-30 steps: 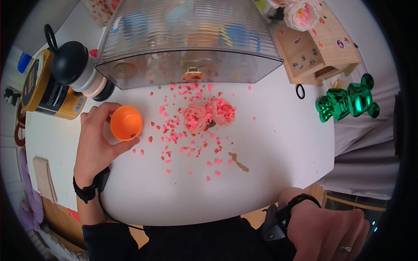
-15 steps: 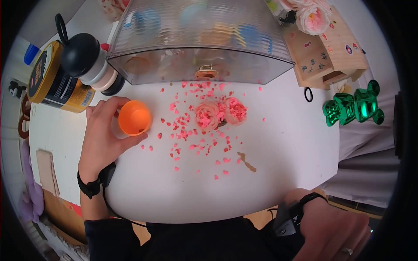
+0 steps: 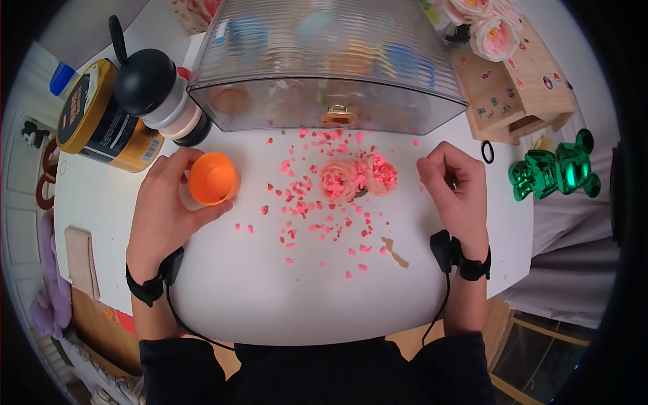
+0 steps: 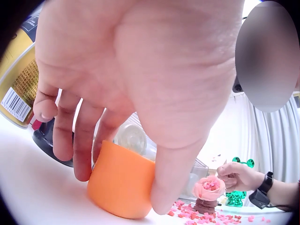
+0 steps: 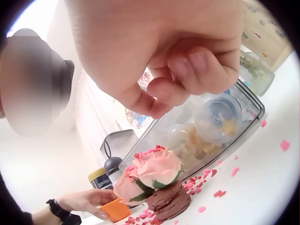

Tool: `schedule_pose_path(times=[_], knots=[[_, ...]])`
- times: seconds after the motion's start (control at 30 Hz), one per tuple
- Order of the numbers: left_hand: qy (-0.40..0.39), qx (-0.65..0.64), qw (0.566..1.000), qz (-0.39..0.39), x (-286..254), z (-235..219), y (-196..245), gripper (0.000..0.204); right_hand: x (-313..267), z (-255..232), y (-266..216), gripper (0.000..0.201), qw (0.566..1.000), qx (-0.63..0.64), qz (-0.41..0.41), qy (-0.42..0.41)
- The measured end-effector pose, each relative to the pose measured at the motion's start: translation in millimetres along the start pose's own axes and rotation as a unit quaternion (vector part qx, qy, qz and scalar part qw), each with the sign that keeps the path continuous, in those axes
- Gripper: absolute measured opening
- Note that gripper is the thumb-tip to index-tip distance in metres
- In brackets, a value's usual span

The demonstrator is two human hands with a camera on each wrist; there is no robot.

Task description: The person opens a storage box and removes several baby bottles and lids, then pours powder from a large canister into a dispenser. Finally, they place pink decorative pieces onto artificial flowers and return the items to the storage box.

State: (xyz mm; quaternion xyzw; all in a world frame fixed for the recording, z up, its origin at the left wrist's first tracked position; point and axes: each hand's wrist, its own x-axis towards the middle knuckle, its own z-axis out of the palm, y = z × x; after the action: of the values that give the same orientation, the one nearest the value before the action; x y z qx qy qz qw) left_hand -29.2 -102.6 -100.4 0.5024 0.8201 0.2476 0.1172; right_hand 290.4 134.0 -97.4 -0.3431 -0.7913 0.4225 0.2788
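Observation:
My left hand (image 3: pixel 160 210) grips an upright orange cup (image 3: pixel 212 179) between thumb and fingers; the left wrist view shows the cup (image 4: pixel 121 182) at the table surface. A small dark bit lies inside it. Right of centre, my right hand (image 3: pixel 463 192) is above the table with curled fingers, thumb and index tips together. No object shows between them in the right wrist view, though something tiny could be hidden. Between the hands, two pink flowers (image 3: pixel 339 181) with small petals on them stand in a brown lumpy base (image 5: pixel 169 201).
Pink and red petals (image 3: pixel 297 209) are scattered around the flowers. Behind is a clear ribbed case (image 3: pixel 331 101). A black-topped bottle (image 3: pixel 145 81) and gold tub (image 3: pixel 101 128) stand left; a wooden box (image 3: pixel 496 101), black ring (image 3: pixel 487 152) and green bear figure (image 3: pixel 553 169) are right.
My right hand has come up from below the table's front edge to beside the flowers. The left hand keeps its hold on the cup; the head view has shifted.

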Motion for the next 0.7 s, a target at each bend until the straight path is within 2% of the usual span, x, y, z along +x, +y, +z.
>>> schedule_pose_path(times=[0.13,0.17,0.27,0.37,0.47,0.5,0.6,0.63,0.7], knots=[[-0.002,0.048,0.999,-0.019,-5,-4,1,0.069,-7,-3,9,0.024,0.993,0.112,0.048,0.011],[-0.002,0.068,0.997,-0.019,-7,-5,1,0.07,-9,-3,9,0.018,0.988,0.14,0.069,0.001],[0.054,0.153,0.987,0.006,-23,-16,8,0.064,-11,4,14,0.011,0.981,0.171,0.089,-0.022],[0.089,0.16,0.983,-0.017,-42,-24,36,0.051,-10,10,17,0.004,0.982,0.154,0.108,-0.013],[0.013,0.051,0.999,0.012,-58,-13,43,0.037,-11,17,15,0.004,0.987,0.132,0.092,-0.028],[0.015,0.046,0.999,0.005,-58,-5,43,0.026,-12,14,21,0.019,0.981,0.154,0.101,-0.066],[0.029,0.067,0.996,0.058,-62,7,36,0.018,-16,22,18,0.042,0.984,0.141,0.066,-0.082],[0.039,0.047,0.996,0.066,-64,7,35,0.017,-17,20,19,0.063,0.984,0.115,0.077,-0.114],[0.037,0.028,0.998,0.036,-65,7,39,0.015,-18,22,13,0.066,0.987,0.08,0.064,-0.124]])
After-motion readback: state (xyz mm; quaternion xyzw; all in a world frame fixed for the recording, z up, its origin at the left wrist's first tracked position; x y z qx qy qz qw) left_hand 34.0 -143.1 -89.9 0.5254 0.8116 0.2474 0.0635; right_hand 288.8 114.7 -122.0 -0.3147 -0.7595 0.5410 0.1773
